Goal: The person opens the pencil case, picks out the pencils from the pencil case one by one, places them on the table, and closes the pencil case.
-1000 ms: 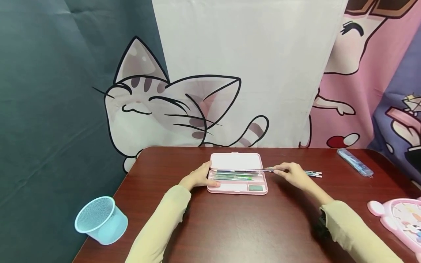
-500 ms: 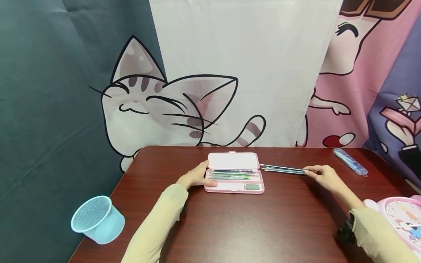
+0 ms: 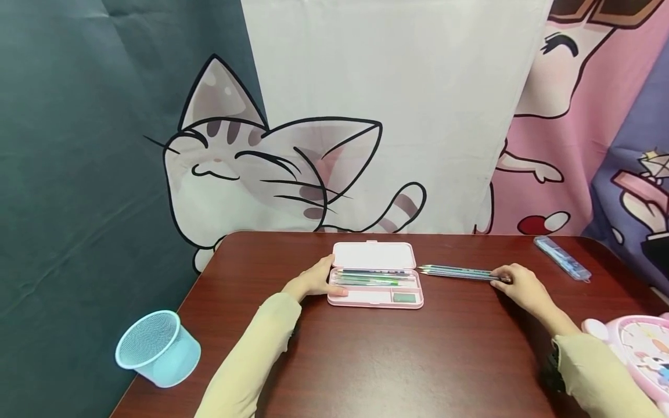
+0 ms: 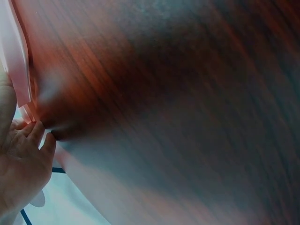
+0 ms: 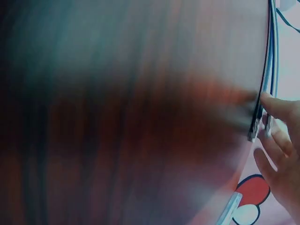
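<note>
In the head view an open pink pencil case (image 3: 360, 298) lies on the table, with several pencils (image 3: 368, 278) in its long compartment and a grey-green eraser (image 3: 405, 298) in a small one. My left hand (image 3: 312, 280) grips the case's left end, thumb over the front corner. To the right of the case lies a bundle of loose pencils (image 3: 455, 271), tips toward the case. My right hand (image 3: 524, 288) pinches their far ends, also seen in the right wrist view, where thumb and fingers meet around the pencils (image 5: 268, 70). The left wrist view shows only the case's edge (image 4: 18, 61).
A light-blue mesh basket (image 3: 158, 351) stands at the table's left edge. At the back right lies a blue translucent box (image 3: 563, 259). A pink clock (image 3: 635, 348) sits at the right edge. A cartoon curtain (image 3: 397, 116) hangs behind the dark wooden table (image 3: 397, 360).
My right hand has left a dark pencil in the case and moved right, to the ends of the loose pencils on the table. My left hand has stayed on the case.
</note>
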`<state>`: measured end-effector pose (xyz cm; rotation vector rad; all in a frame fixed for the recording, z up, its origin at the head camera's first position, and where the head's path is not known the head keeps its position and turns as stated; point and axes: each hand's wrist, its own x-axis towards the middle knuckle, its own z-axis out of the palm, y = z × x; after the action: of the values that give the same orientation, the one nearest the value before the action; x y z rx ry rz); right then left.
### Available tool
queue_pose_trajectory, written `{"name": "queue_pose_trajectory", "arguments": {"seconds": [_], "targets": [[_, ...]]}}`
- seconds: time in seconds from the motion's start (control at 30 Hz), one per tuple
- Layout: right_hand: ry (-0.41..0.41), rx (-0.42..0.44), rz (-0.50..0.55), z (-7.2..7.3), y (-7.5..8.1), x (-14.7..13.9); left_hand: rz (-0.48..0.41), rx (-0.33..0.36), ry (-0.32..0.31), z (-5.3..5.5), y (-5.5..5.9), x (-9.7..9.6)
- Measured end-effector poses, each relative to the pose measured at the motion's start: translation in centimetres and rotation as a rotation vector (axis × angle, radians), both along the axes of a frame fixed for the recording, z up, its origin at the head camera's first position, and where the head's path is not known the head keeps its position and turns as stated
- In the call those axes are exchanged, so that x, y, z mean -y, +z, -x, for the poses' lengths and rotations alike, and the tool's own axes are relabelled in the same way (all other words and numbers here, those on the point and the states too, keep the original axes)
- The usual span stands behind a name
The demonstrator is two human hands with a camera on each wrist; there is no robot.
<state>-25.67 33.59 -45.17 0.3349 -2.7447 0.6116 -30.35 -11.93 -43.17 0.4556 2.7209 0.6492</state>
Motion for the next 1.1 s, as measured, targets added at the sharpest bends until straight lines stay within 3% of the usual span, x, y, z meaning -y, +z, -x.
{"name": "queue_pose_trajectory", "arguments": {"seconds": [0.17, 0.33, 0.47, 0.73, 0.93, 1.1], "targets": [[-0.052, -0.011, 0.008, 0.3, 0.1, 0.6, -0.003, -0.005, -0.007, 0.0, 0.0, -0.1], [-0.022, -0.044, 0.055, 0.5, 0.3, 2.7, -0.006, -0.004, -0.007, -0.1, -0.1, 0.0], [0.064, -0.034, 0.109, 1.0, 0.4, 6.0, -0.022, -0.008, 0.002, 0.0, -0.2, 0.1], [0.268, 0.218, 0.275, 1.6, 1.0, 13.1, -0.028, -0.019, -0.01, 0.1, -0.2, -0.1], [0.407, 0.257, 0.23, 1.9, 1.2, 15.6, -0.022, -0.02, -0.007, 0.1, -0.1, -0.2], [0.475, 0.233, 0.179, 2.2, 1.1, 16.1, -0.015, -0.021, -0.005, 0.1, -0.1, 0.1]]}}
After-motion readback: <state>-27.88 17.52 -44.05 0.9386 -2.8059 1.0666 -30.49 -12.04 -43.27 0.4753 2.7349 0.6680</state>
